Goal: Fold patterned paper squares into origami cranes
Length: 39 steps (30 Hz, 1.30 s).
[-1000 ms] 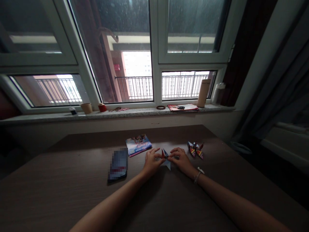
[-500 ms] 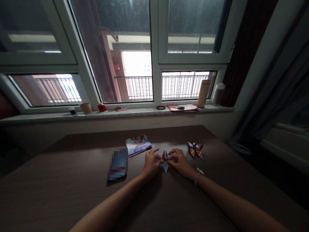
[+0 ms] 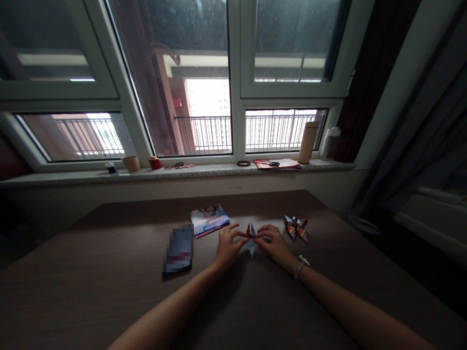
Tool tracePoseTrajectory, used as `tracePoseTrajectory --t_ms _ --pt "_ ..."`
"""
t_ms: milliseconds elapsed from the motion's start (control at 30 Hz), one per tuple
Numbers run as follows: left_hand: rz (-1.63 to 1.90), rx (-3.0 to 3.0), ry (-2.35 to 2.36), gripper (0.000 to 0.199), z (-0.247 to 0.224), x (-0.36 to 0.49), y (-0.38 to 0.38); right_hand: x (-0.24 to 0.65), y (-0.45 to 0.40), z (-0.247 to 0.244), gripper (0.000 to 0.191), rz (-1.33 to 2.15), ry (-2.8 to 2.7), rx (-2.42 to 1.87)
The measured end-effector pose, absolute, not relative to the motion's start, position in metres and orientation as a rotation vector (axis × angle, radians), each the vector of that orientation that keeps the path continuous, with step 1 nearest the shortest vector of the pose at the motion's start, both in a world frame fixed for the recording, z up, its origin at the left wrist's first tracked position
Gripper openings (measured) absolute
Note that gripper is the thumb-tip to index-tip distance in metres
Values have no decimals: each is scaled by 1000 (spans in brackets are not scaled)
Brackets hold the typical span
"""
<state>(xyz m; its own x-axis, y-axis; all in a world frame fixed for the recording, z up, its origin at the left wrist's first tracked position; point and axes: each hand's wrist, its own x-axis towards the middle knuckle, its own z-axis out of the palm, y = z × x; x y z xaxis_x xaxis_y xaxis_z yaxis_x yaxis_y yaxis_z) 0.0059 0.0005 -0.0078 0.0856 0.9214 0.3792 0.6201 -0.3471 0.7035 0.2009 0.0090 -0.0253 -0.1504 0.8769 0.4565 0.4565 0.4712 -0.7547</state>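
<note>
A small piece of folded paper [image 3: 251,247], pale below with red and blue points on top, is held just above the brown table [image 3: 109,301]. My left hand [image 3: 229,245] pinches its left side between thumb and forefinger, the other fingers lifted. From the right, my right hand [image 3: 273,242] pinches the opposite side; a light bracelet is on that wrist. To the right of my hands stand folded paper figures [image 3: 296,227] with colourful print. Behind my left hand lies a stack of printed paper sheets [image 3: 209,219].
Left of my hands lies a dark, flat object [image 3: 178,250], blurred by pixels. On the windowsill [image 3: 215,170] stand a paper cup [image 3: 131,164], a red spool [image 3: 155,163], a dark ring [image 3: 243,163], scissors on red papers [image 3: 274,164], a tan flask [image 3: 308,142] and a white bottle [image 3: 331,143].
The folded paper's lower tip has risen slightly, and its upper points sit a little higher between my fingers. Both hands keep their pinch in nearly the same place.
</note>
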Motion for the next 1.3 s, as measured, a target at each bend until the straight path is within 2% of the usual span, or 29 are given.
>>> tracePoseTrajectory --t_ms 400,833,1300 --pt "1152 2037 1554 6 -10 6 1 208 7 -17 20 348 -1622 -1139" --pt "1119 2014 1558 6 -6 8 -2 206 7 -21 9 406 -1781 -1223" --pt "1070 2033 1575 12 -6 9 -1 205 7 -23 12 419 -1889 -1172"
